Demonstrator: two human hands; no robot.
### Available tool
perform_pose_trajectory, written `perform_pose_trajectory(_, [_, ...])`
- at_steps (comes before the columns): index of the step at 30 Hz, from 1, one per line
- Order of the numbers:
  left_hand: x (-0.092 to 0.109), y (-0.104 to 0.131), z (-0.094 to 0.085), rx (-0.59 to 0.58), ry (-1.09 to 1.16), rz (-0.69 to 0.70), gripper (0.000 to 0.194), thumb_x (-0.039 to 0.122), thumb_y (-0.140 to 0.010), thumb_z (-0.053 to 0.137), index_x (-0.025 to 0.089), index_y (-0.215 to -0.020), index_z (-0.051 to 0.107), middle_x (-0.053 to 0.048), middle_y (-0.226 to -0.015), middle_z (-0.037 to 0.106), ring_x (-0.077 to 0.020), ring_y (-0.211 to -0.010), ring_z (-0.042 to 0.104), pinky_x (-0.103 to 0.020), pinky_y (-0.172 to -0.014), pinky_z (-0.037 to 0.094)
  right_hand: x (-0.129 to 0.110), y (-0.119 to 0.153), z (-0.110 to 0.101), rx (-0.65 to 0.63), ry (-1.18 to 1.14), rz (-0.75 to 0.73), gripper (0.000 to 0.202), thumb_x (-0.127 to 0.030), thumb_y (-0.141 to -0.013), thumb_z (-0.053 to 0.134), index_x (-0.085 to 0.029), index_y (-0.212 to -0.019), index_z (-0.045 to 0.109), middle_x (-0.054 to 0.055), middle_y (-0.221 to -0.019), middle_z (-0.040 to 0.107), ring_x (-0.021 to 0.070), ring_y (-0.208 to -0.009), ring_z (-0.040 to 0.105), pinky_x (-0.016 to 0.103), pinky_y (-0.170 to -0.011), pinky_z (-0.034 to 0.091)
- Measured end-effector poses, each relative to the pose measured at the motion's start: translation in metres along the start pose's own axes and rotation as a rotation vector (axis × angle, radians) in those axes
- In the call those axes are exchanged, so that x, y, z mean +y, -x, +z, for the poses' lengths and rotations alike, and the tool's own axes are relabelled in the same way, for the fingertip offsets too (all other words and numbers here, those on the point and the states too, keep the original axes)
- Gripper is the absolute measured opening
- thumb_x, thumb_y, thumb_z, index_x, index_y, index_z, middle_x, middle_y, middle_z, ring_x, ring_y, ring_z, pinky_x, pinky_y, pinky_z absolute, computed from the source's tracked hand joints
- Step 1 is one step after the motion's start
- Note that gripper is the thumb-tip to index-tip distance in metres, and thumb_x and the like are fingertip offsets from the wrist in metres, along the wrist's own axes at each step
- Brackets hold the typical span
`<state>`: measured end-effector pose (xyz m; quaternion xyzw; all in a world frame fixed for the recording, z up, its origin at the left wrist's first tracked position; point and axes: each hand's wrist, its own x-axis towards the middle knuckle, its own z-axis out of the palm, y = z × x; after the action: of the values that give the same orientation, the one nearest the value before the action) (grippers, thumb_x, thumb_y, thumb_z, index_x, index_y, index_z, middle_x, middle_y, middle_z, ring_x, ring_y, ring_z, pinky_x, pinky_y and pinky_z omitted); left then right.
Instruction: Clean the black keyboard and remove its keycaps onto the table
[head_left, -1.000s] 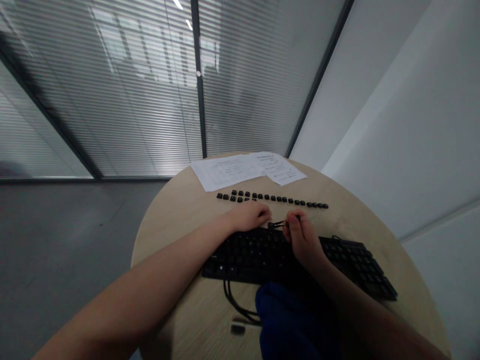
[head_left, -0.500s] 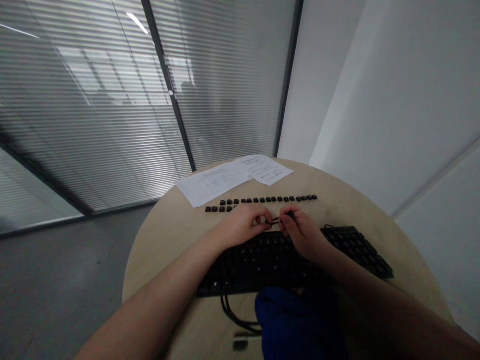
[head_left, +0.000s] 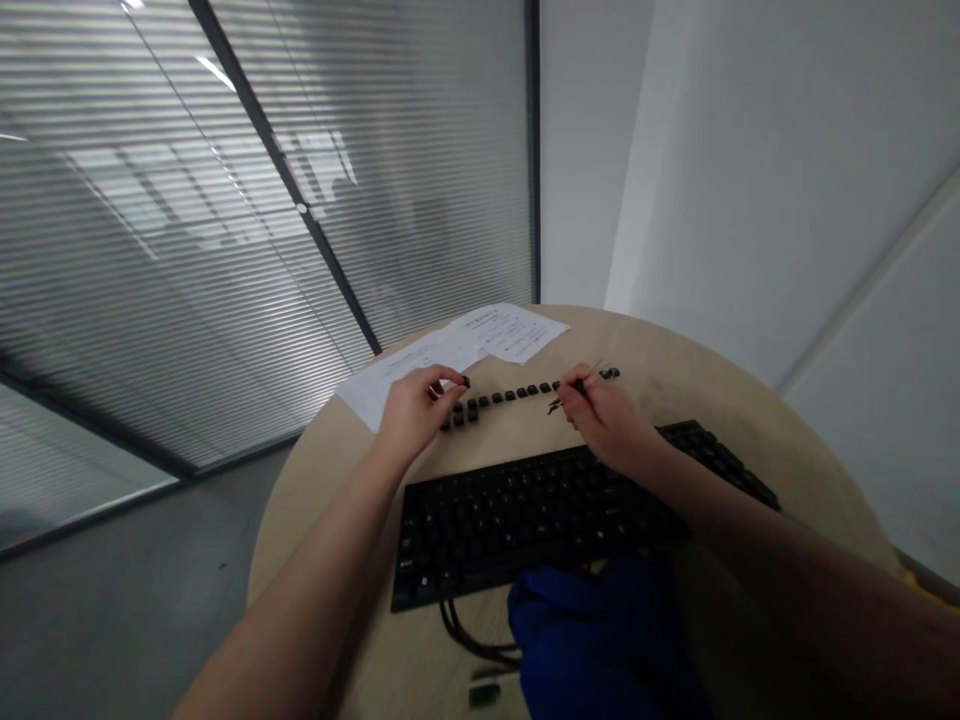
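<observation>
My left hand (head_left: pixel 415 408) pinches a small black keycap (head_left: pixel 466 382) between thumb and fingertips, above the left end of the keycap row. In my right hand (head_left: pixel 609 425) is a black keycap puller (head_left: pixel 578 386), its thin wire ends showing around the fingers. Loose black keycaps (head_left: pixel 510 396) lie in a line across the table, with a shorter second line in front at the left. My left hand covers some of them and my right hand hides others. Below both hands lies a black keyboard (head_left: pixel 517 515), partly under my right forearm.
Printed paper sheets (head_left: pixel 517 335) lie at the far edge of the round wooden table (head_left: pixel 300 530). Black cables (head_left: pixel 472 645) and a small dark connector (head_left: pixel 484 694) are near the front, beside blue cloth (head_left: pixel 570 620). Glass with blinds and a white wall stand behind.
My hands have moved apart. The left has gone left to the keycap row with a keycap in its fingers; the right keeps the puller, slightly farther forward. The camera view has shifted.
</observation>
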<state>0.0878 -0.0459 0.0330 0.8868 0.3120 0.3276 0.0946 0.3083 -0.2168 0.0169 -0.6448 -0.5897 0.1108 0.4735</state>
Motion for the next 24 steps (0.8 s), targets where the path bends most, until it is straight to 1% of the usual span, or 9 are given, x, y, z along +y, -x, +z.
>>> perform_pose_trajectory(1, [-0.004,-0.003,0.005,-0.032,-0.043,0.012,0.012,0.028,-0.088,0.067,0.022,-0.096,0.074,-0.002,-0.083,0.070,-0.0170,-0.075,0.062,-0.030,-0.074,0.049,0.001,-0.001,-0.001,0.007,0.003,0.003,0.019,-0.040,-0.097,0.044,-0.024,-0.090,0.050,0.000,-0.065,0.057,0.0188,-0.059,0.053,0.032,-0.061,0.037])
perform_pose_trajectory(4, [-0.009,-0.008,0.026,-0.206,-0.153,0.102,0.010,0.024,-0.086,0.068,0.022,-0.093,0.075,-0.004,-0.085,0.071,-0.0209,-0.087,0.063,-0.032,-0.080,0.049,0.002,-0.001,0.000,-0.010,0.032,-0.017,0.019,-0.040,-0.097,0.044,-0.023,-0.089,0.050,0.001,-0.066,0.058,0.0187,-0.059,0.053,0.032,-0.061,0.036])
perform_pose_trajectory(6, [-0.011,-0.007,0.038,-0.297,-0.207,0.149,0.010,0.020,-0.085,0.067,0.022,-0.091,0.075,-0.004,-0.085,0.071,-0.0215,-0.088,0.063,-0.033,-0.083,0.048,0.001,0.000,0.001,-0.028,0.050,-0.030,0.020,-0.040,-0.096,0.044,-0.023,-0.089,0.051,0.001,-0.064,0.057,0.0186,-0.058,0.051,0.032,-0.060,0.034])
perform_pose_trajectory(7, [-0.013,-0.006,0.043,-0.321,-0.225,0.157,0.011,0.020,-0.085,0.066,0.022,-0.090,0.075,-0.004,-0.085,0.071,-0.0212,-0.087,0.062,-0.033,-0.083,0.048,0.000,0.000,0.001,-0.036,0.054,-0.034,0.020,-0.040,-0.096,0.044,-0.023,-0.088,0.051,0.001,-0.063,0.056,0.0183,-0.057,0.051,0.032,-0.060,0.034])
perform_pose_trajectory(9, [-0.016,-0.004,0.050,-0.333,-0.249,0.159,0.011,0.021,-0.085,0.065,0.022,-0.090,0.074,-0.004,-0.085,0.071,-0.0207,-0.086,0.062,-0.033,-0.083,0.047,0.000,0.000,0.001,-0.041,0.056,-0.037,0.021,-0.041,-0.096,0.043,-0.023,-0.089,0.051,0.001,-0.062,0.055,0.0179,-0.056,0.049,0.032,-0.059,0.033])
perform_pose_trajectory(12, [-0.022,-0.003,0.054,-0.319,-0.278,0.168,0.010,0.025,-0.086,0.065,0.022,-0.091,0.074,-0.004,-0.084,0.071,-0.0205,-0.085,0.061,-0.034,-0.083,0.046,0.002,-0.001,0.001,-0.031,0.045,-0.035,0.021,-0.041,-0.096,0.043,-0.023,-0.089,0.052,0.000,-0.063,0.056,0.0172,-0.056,0.050,0.032,-0.059,0.034])
perform_pose_trajectory(17, [-0.022,-0.005,0.055,-0.361,-0.313,0.190,0.010,0.027,-0.087,0.065,0.023,-0.090,0.074,-0.004,-0.082,0.070,-0.0217,-0.085,0.061,-0.036,-0.082,0.045,0.006,-0.002,0.001,-0.029,0.068,-0.052,0.022,-0.040,-0.097,0.043,-0.022,-0.090,0.052,0.001,-0.068,0.058,0.0176,-0.060,0.052,0.031,-0.061,0.036])
perform_pose_trajectory(20, [-0.021,-0.005,0.054,-0.356,-0.328,0.184,0.010,0.028,-0.087,0.065,0.024,-0.090,0.074,-0.004,-0.083,0.071,-0.0231,-0.087,0.061,-0.037,-0.082,0.044,0.005,-0.002,0.001,-0.035,0.068,-0.054,0.021,-0.040,-0.097,0.043,-0.022,-0.089,0.052,0.002,-0.068,0.059,0.0175,-0.061,0.052,0.031,-0.062,0.036])
perform_pose_trajectory(24, [-0.021,-0.003,0.053,-0.338,-0.316,0.192,0.008,0.027,-0.087,0.066,0.023,-0.091,0.073,-0.004,-0.090,0.073,-0.0250,-0.093,0.060,-0.039,-0.084,0.042,0.004,-0.002,0.002,-0.038,0.073,-0.035,0.022,-0.040,-0.096,0.043,-0.022,-0.089,0.051,0.001,-0.067,0.058,0.0175,-0.059,0.051,0.031,-0.061,0.036])
